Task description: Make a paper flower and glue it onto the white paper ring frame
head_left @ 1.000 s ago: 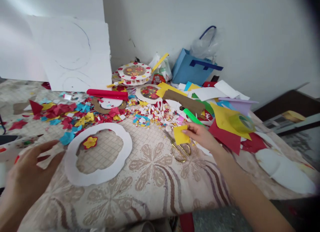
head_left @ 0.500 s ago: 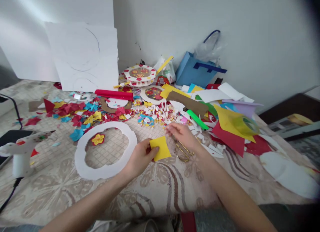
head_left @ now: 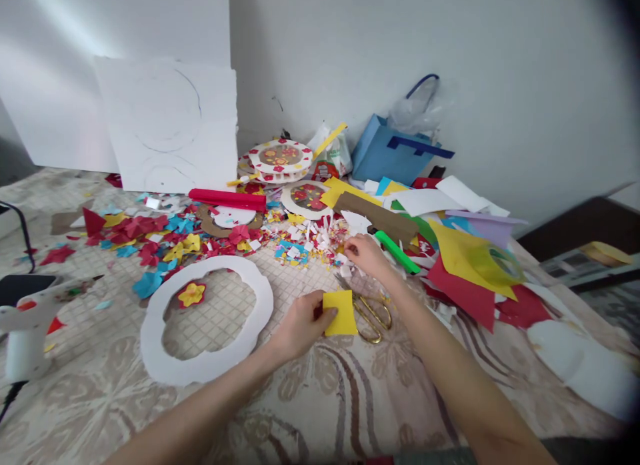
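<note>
My left hand (head_left: pixel 301 325) pinches a small square of yellow paper (head_left: pixel 342 313) between thumb and fingers, a little above the cloth. Further out, my right hand (head_left: pixel 369 257) reaches to the edge of a heap of tiny paper scraps (head_left: pixel 313 241), its fingertips drawn together; whatever they hold is too small to tell. Gold-handled scissors (head_left: pixel 373 320) lie between my hands, partly behind the yellow square. Left of my left hand rests a white scalloped ring (head_left: pixel 207 370), with a yellow and red paper flower (head_left: pixel 192 294) inside its opening.
A white glue gun (head_left: pixel 25 345) stands at the left edge. Cut paper flowers (head_left: pixel 150 231), a red roll (head_left: pixel 227 199) and decorated discs (head_left: pixel 281 157) lie toward the back. On the right are a green cutter-like tool (head_left: pixel 397 251), coloured paper sheets (head_left: pixel 463 288) and a blue bag (head_left: pixel 393 151).
My right hand has moved away from the scissors toward the scraps. My left hand has shifted right with the yellow square, now overlapping the scissors. The view has tilted slightly.
</note>
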Demonstrator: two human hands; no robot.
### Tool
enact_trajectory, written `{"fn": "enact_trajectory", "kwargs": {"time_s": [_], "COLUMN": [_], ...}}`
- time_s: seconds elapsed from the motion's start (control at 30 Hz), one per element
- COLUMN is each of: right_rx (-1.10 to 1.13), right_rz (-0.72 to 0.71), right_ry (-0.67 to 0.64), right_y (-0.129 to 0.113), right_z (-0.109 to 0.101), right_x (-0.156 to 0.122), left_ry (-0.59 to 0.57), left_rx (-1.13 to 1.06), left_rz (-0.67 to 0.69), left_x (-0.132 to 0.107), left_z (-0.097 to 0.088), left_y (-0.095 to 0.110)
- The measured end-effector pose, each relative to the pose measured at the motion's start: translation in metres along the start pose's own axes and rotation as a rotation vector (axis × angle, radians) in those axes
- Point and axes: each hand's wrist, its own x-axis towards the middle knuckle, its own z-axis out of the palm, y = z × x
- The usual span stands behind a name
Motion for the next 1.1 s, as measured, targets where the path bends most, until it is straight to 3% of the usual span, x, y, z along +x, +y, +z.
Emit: {"fn": "enact_trajectory", "kwargs": {"time_s": [0.33,0.57,0.8,1.0,1.1], "right_rx": [-0.253,-0.209,-0.182,-0.209,-0.266], "right_rz": [0.006,0.045,0.145,-0.055,-0.044], "right_ry": [-0.09,-0.029,0.027,-0.086,-0.095], "right_y": [-0.009,0.002,0.007,-0.012,-0.021], "right_z": [-0.001,-0.011,-0.018,-0.013,-0.009], "right_x": [0.008,0.005,-0.006,-0.004,-0.004], "left_ry": [-0.014,-0.035,-0.045,-0.051,-0.043], "left_rx": [0.037,0.067,0.173,0.24,0.207], "left_rz": [-0.008,0.007,0.035,0.02,0.015], "left_x": [-0.009,-0.008,-0.01,-0.011,-0.01], "left_z": [-0.002,-0.002,-0.009,-0.01,-0.01], "left_y": [0.0,-0.007,0.003,0.006,0.004]}}
